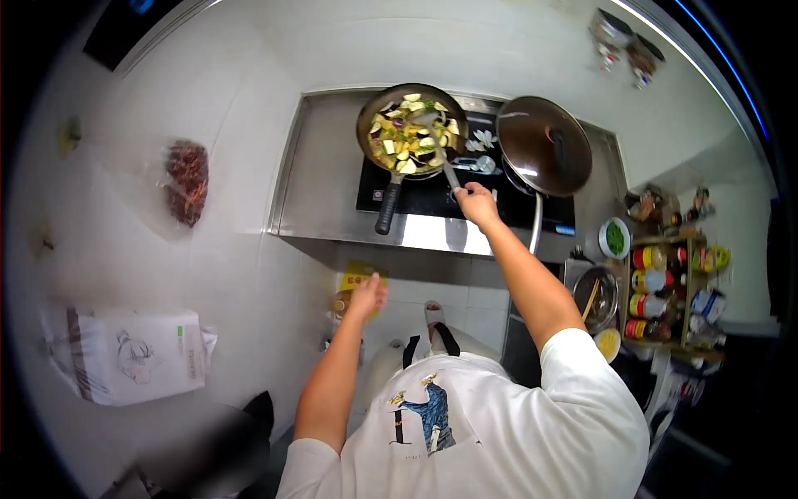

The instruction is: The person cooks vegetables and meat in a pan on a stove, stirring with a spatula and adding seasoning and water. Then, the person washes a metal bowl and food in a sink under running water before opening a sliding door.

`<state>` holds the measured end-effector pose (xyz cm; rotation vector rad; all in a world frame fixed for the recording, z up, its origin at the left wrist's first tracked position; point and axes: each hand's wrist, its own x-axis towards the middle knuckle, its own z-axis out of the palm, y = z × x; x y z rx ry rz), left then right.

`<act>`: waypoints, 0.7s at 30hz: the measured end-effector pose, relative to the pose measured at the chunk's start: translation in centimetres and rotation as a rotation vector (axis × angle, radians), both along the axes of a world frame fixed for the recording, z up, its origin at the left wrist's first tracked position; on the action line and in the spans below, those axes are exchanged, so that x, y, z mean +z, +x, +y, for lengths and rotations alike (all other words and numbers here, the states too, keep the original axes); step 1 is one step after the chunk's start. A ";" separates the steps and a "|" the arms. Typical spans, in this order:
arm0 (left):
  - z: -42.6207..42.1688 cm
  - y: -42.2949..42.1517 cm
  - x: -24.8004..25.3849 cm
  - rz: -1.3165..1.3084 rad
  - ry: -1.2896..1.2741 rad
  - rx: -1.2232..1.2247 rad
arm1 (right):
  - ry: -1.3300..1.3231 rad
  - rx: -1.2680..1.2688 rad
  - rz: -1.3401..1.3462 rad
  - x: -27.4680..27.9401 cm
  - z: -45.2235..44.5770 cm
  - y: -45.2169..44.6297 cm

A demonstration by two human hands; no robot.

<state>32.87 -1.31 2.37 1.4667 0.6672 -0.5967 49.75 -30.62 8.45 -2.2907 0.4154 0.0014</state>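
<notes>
My right hand (pixel 478 205) is closed round the handle of a spatula (pixel 450 170), whose head rests among the food in a frying pan (pixel 363 125). Chopped pale and purple vegetable pieces with bits of green (pixel 403 150) fill the pan. The pan's black handle (pixel 389 205) points toward me, with no hand on it. Below the counter edge, away from the pan, my left hand (pixel 368 294) hangs with its fingers slightly curled and apart, holding nothing. Right of the pan, a brown lidded pan (pixel 532 141) stands on the black cooktop (pixel 420 198).
Steel counter (pixel 316 183) surrounds the cooktop. At the right are a bowl of chopped greens (pixel 615 239), a metal bowl with chopsticks (pixel 607 303), a yellow-filled bowl (pixel 608 343) and a rack of bottles (pixel 683 287). A yellow package (pixel 357 273) is below, behind my left hand.
</notes>
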 end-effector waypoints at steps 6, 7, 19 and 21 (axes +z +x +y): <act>9.0 -11.0 -8.4 0.118 0.301 -0.513 | 0.254 0.132 0.001 -0.3 0.8 -14.6; 10.0 -11.7 -7.7 0.168 0.350 -0.672 | 0.335 0.130 0.020 -2.4 0.9 -17.9; 8.8 -13.4 -6.3 0.111 0.410 -1.117 | 0.644 -0.813 0.624 -10.2 3.1 -65.1; 5.8 -14.0 -5.5 0.119 0.406 -1.232 | 0.681 -0.882 0.584 -10.9 4.6 -68.9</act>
